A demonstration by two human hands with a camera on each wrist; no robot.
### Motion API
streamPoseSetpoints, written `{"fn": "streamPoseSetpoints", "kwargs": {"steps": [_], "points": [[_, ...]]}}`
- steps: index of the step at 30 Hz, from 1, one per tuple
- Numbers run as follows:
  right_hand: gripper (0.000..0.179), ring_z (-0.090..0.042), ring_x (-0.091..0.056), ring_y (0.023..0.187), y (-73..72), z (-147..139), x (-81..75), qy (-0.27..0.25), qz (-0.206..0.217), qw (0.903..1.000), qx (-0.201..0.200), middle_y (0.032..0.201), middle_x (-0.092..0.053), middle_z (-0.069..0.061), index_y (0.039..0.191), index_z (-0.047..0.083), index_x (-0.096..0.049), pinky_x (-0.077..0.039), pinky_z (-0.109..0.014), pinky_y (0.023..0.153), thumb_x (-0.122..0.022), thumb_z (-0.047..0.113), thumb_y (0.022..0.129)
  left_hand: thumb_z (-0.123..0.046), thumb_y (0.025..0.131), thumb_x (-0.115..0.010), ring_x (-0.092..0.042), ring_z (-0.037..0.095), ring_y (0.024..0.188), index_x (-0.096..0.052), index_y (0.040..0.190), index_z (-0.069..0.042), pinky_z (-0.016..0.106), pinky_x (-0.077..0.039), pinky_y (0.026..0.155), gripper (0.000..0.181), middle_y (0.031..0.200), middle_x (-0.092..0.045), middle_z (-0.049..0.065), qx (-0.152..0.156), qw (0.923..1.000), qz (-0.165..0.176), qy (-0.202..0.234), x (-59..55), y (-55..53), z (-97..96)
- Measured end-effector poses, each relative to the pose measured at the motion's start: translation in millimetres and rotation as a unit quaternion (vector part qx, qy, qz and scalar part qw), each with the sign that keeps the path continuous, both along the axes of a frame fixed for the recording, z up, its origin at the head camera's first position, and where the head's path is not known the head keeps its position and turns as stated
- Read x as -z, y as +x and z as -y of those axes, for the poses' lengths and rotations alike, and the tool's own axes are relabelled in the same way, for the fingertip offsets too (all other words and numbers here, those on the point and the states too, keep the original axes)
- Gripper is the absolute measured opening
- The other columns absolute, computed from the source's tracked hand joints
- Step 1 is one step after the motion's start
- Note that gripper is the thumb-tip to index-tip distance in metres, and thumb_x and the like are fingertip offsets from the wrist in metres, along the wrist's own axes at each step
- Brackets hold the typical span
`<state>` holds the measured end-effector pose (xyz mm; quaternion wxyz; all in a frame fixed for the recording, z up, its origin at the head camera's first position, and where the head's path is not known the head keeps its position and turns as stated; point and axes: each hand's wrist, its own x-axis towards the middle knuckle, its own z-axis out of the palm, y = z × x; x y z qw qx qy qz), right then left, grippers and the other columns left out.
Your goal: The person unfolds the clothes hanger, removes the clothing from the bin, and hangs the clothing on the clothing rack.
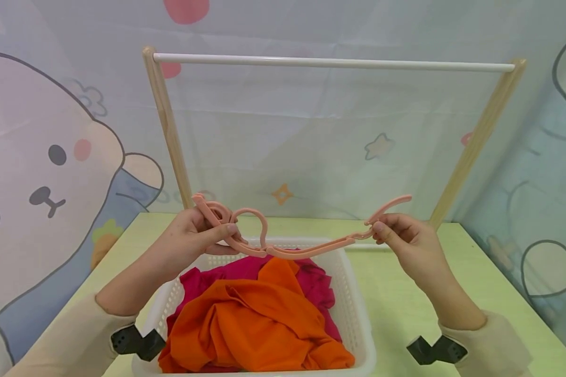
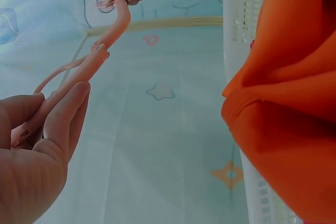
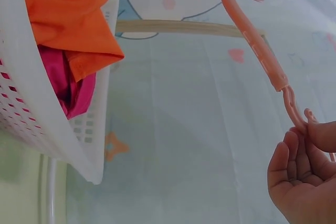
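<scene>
A pink folding clothes hanger [image 1: 311, 251] is stretched between both hands above a white basket, its hook loop standing up left of the middle. My left hand [image 1: 193, 235] grips the folded left arm of the hanger, thumb across the front. At the other end, the right hand [image 1: 405, 243] pinches the thin jointed link near the upturned tip. The right wrist view shows this link coming out of the thicker hanger arm [image 3: 257, 45], held between thumb and fingers [image 3: 291, 156]. In the left wrist view, fingers partly hide the hanger's near end.
Under the hanger stands the white plastic basket [image 1: 367, 335], holding an orange cloth [image 1: 254, 319] on top of a magenta cloth [image 1: 318, 277]. Behind rises a rack with wooden posts [image 1: 170, 125] and a white crossbar [image 1: 330, 62]. Everything stands on a pale green table [image 1: 405, 314].
</scene>
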<state>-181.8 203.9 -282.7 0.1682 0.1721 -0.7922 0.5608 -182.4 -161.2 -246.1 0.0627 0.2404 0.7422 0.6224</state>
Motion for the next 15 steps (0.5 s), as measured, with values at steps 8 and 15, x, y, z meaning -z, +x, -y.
{"fn": "streamPoseSetpoints", "kwargs": {"steps": [8,15], "points": [[0.010,-0.008,-0.063,0.075,1.4,1.4,4.0,-0.074,0.010,0.9972,-0.011,0.083,-0.068,0.007,0.094,0.012,-0.069,-0.052,-0.016,0.075,-0.060,0.007,0.095,-0.009,0.096,-0.058,-0.070,0.025,0.092,-0.052,0.103,0.015,0.041,-0.055,0.080,0.025,0.108,-0.049,0.024,-0.010,0.9998,0.001,0.015,0.5,1.2,-1.9],[0.014,-0.007,-0.064,0.074,2.1,0.7,5.9,-0.098,0.027,0.9948,-0.013,0.083,-0.067,0.008,0.091,0.017,-0.069,-0.053,-0.017,0.075,-0.059,0.009,0.096,-0.006,0.097,-0.056,-0.070,0.026,0.093,-0.050,0.096,0.012,0.043,-0.055,0.080,0.019,0.107,-0.047,0.022,-0.019,0.9989,0.009,0.043,1.9,0.8,-4.5]]}}
